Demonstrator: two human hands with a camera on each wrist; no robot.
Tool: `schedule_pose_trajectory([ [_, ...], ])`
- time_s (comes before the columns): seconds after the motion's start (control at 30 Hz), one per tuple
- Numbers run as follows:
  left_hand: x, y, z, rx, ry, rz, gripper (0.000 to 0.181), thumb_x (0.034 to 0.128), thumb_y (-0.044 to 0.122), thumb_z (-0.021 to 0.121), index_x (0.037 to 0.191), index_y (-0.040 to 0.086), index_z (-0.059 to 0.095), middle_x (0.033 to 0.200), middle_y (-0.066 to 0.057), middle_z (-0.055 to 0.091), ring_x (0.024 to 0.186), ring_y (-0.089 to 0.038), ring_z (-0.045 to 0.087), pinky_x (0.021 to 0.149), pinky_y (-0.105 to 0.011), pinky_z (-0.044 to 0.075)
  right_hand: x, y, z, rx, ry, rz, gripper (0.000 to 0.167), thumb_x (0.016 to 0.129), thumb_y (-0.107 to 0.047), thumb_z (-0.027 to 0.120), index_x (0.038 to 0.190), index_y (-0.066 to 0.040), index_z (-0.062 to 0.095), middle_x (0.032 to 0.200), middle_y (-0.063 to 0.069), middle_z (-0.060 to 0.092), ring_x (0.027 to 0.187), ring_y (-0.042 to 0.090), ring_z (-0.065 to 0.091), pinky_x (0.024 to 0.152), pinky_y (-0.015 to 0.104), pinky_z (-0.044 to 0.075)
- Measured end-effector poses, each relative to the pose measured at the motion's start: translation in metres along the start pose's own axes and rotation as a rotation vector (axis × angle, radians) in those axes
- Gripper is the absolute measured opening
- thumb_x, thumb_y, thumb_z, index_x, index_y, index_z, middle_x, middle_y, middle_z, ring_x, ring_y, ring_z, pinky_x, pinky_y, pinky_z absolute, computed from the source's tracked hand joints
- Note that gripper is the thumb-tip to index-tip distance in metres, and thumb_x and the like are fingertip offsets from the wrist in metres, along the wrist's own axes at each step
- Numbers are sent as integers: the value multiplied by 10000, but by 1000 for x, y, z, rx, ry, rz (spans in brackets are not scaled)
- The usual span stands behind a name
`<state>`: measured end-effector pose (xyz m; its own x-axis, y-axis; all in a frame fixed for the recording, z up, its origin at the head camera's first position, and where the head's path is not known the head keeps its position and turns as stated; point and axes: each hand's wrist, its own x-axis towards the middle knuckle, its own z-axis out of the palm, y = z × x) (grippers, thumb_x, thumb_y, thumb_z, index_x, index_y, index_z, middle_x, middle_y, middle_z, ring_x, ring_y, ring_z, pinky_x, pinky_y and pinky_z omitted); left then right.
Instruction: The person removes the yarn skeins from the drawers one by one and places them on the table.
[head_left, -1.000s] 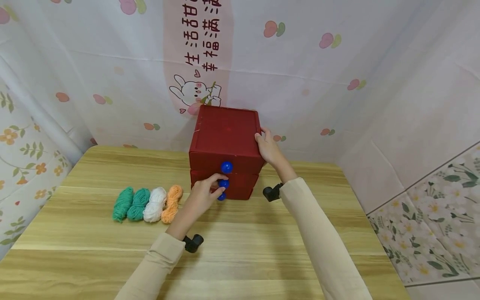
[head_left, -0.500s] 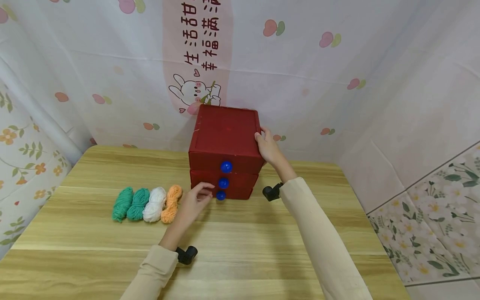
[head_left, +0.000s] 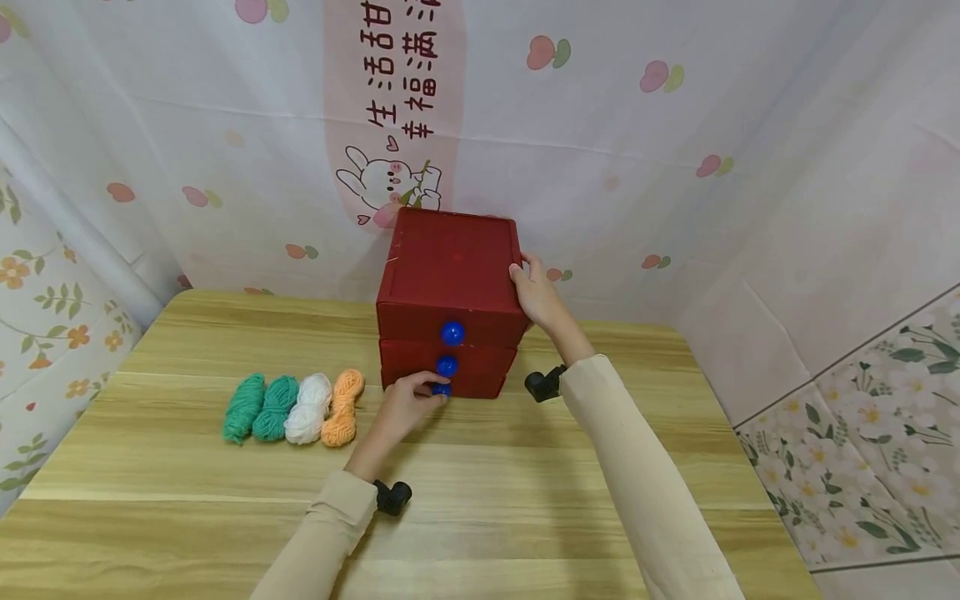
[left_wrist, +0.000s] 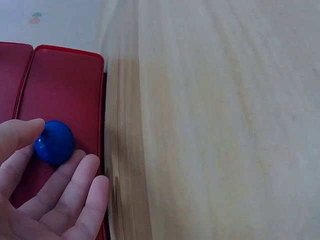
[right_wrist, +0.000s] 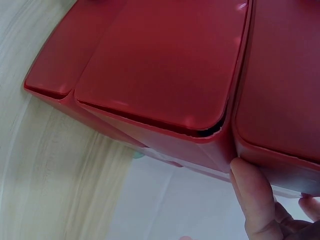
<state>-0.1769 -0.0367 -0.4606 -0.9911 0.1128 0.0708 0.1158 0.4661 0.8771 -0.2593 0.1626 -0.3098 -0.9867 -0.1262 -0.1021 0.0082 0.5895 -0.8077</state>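
Observation:
A red drawer cabinet [head_left: 456, 258] stands against the back curtain, with three round blue knobs in a column down its front. At the lowest blue drawer knob [left_wrist: 56, 142], my left hand [head_left: 405, 408] has its thumb and fingers on either side, pinching it in the left wrist view. The top knob [head_left: 452, 333] and middle knob [head_left: 447, 366] are untouched. My right hand [head_left: 540, 296] presses against the cabinet's right side near the top edge. In the right wrist view its thumb [right_wrist: 252, 192] touches the side at a seam between drawer units.
Left of the cabinet lie two green yarn skeins [head_left: 245, 408], a white skein [head_left: 308, 408] and an orange skein [head_left: 343, 408] in a row. Beneath everything is a wood-grain table [head_left: 480, 517]. A printed curtain [head_left: 600, 167] hangs close behind the cabinet.
My left hand has let go of the middle knob, drawn back to the left, then come forward to the lowest knob. The right hand stays in place against the cabinet.

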Motion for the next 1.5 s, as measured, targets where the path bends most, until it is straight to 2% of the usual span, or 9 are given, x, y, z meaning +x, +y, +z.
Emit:
schedule_pose_trajectory([
  [0.2,1,6,0,20,20,-20,164,798,130,719,962,129,726,771,-54,685,706,-158,631,588,-261,474,-1,-1,-1,3,-9,17,576,1010,-391,259,1498,-163,53,1438,189,321,1170,355,487,854,516,480],
  [0.33,1,7,1,37,31,-22,151,797,121,721,947,122,726,701,-35,653,622,-119,574,553,-251,432,-1,-1,0,5,-11,9,576,1011,-382,259,1497,-149,53,1443,192,309,1185,356,476,885,524,463],
  [0.5,-1,8,1,55,33,-38,139,790,139,731,929,142,719,666,-18,599,595,-112,513,548,-251,391,1,0,1,4,-3,-2,575,1013,-372,260,1496,-134,57,1449,194,303,1205,356,458,927,528,432],
  [0.83,-6,6,2,93,38,-23,121,789,141,731,909,146,717,669,-13,603,597,-112,514,542,-248,398,0,0,1,8,-6,8,569,1015,-370,259,1496,-145,56,1447,190,310,1211,346,455,960,524,408],
  [1.03,-18,6,4,102,36,-21,122,795,170,730,916,163,721,684,4,627,597,-94,544,531,-251,423,-1,1,1,14,5,6,564,1013,-367,261,1495,-146,69,1424,201,335,1175,354,479,912,523,443],
  [1.2,-30,5,6,112,63,10,115,779,161,744,893,163,724,683,14,638,593,-67,556,546,-242,447,0,1,1,13,13,8,560,1012,-368,266,1495,-154,80,1411,204,352,1158,356,491,888,519,461],
  [1.5,-53,6,9,101,91,7,108,763,169,753,864,195,722,655,52,640,580,-42,553,540,-214,432,2,1,1,18,23,-2,559,1013,-358,271,1492,-131,92,1427,201,334,1208,353,456,982,521,393],
])
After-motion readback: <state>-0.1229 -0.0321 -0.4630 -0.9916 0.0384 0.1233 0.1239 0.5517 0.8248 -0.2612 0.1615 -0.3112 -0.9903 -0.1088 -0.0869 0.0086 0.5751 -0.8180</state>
